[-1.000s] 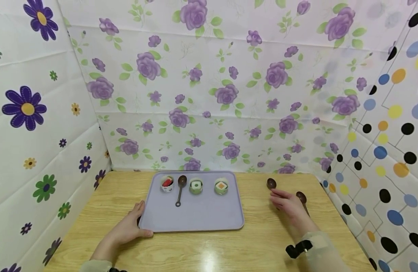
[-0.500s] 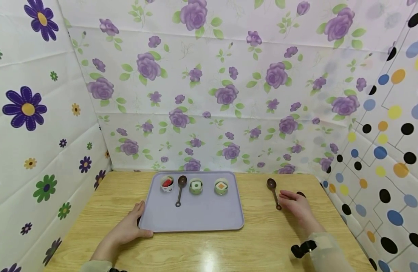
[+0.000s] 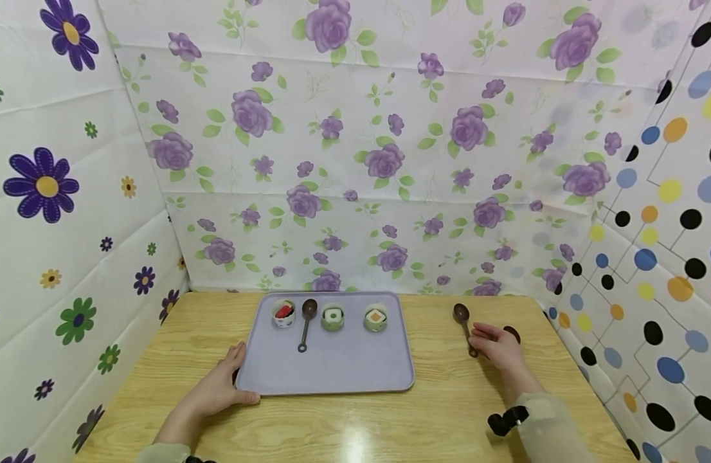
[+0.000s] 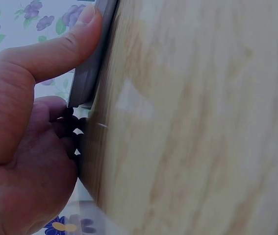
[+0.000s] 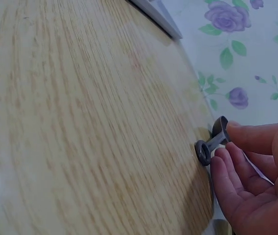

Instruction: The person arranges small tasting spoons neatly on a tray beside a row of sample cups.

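Observation:
My left hand [image 3: 216, 386] holds the near-left corner of a pale lavender tray [image 3: 355, 370], its thumb along the front rim and its fingers at the left side. On the tray, a brown spoon [image 3: 306, 328] lies between a small cup with red contents [image 3: 283, 314] and a green cup with white contents [image 3: 333, 317]. To the right, my right hand [image 3: 500, 350] is beside the handle of another brown spoon [image 3: 462, 314], thumb and fingers apart. Contact with it is hard to tell. A third spoon [image 3: 512, 332] is partly hidden behind this hand.
A second green cup, with a white and orange piece [image 3: 375, 316], stands on the tray's right part. The wooden table [image 3: 355, 424] meets a floral cloth [image 3: 355, 244] at the back. Patterned cloths hang at both sides.
My right hand has drawn back right from over the middle spoon, uncovering its handle, then come slightly left again. That spoon stays in place. The left hand and tray have not moved.

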`<action>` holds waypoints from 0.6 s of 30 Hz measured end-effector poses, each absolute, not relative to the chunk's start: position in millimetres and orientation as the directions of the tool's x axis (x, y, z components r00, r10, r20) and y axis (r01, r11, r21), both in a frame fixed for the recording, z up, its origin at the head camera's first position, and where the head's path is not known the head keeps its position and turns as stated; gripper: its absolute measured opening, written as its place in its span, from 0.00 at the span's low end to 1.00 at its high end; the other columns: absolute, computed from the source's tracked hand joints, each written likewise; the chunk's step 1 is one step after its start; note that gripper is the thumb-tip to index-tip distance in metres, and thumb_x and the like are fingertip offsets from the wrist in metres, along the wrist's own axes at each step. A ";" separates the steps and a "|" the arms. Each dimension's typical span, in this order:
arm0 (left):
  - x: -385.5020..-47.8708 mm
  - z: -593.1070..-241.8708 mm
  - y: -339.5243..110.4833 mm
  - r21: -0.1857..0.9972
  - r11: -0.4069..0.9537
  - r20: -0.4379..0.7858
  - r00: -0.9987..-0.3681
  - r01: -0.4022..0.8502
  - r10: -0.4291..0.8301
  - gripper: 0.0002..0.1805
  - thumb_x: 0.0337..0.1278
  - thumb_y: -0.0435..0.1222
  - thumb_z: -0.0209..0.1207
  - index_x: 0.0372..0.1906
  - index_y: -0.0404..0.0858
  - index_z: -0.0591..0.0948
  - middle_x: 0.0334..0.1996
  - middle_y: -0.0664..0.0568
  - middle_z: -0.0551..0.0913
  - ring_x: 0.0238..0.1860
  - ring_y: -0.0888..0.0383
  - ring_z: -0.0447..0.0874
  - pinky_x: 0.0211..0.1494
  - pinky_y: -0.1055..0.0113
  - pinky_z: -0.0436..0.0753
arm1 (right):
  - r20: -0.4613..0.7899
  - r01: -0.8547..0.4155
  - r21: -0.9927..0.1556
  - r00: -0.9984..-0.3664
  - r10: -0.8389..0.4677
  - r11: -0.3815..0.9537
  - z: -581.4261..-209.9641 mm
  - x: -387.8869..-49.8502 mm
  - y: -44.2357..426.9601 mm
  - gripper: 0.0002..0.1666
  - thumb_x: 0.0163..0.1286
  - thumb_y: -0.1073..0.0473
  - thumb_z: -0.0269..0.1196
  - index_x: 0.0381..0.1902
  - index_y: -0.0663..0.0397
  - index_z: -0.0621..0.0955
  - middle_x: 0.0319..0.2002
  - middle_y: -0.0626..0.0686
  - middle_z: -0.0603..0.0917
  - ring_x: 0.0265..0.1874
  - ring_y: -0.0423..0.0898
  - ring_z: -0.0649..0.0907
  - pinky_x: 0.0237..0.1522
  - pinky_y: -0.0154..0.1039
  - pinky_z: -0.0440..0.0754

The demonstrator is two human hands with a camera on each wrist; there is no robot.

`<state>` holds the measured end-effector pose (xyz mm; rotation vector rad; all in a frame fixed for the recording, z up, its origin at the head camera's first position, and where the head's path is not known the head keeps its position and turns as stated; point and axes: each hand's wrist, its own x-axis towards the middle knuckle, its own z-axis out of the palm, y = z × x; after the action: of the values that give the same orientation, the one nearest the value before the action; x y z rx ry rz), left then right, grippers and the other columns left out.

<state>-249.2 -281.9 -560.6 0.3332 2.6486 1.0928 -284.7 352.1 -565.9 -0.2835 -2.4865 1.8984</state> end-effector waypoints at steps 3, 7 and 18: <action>-249.5 -561.0 -282.2 0.711 0.693 -0.145 -0.941 0.116 0.306 0.74 0.45 0.51 0.83 0.83 0.21 0.46 0.83 0.24 0.41 0.82 0.24 0.32 0.78 0.25 0.41 | -0.122 0.157 -0.957 -0.981 0.154 0.245 -563.6 -285.9 349.2 0.34 0.79 0.65 0.66 0.77 0.72 0.70 0.71 0.72 0.76 0.52 0.38 0.87 0.52 0.32 0.86; -249.6 -560.5 -282.0 0.708 0.696 -0.143 -0.941 0.120 0.307 0.74 0.45 0.51 0.83 0.83 0.20 0.47 0.83 0.24 0.41 0.82 0.24 0.33 0.78 0.25 0.41 | -0.132 0.168 -0.955 -0.979 0.156 0.247 -562.6 -288.3 348.7 0.35 0.79 0.66 0.65 0.78 0.72 0.69 0.71 0.72 0.76 0.54 0.41 0.86 0.51 0.34 0.87; -248.1 -559.4 -281.1 0.710 0.696 -0.148 -0.943 0.108 0.298 0.74 0.45 0.51 0.84 0.83 0.21 0.47 0.83 0.25 0.41 0.82 0.24 0.33 0.78 0.25 0.42 | -0.183 0.227 -0.943 -0.964 0.192 0.241 -565.9 -297.9 348.4 0.35 0.79 0.64 0.66 0.78 0.69 0.70 0.71 0.69 0.77 0.60 0.51 0.86 0.52 0.36 0.88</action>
<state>-248.1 -281.1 -559.4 0.3241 2.6553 1.0879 -297.9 348.4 -565.9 -0.4224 -2.4979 1.9065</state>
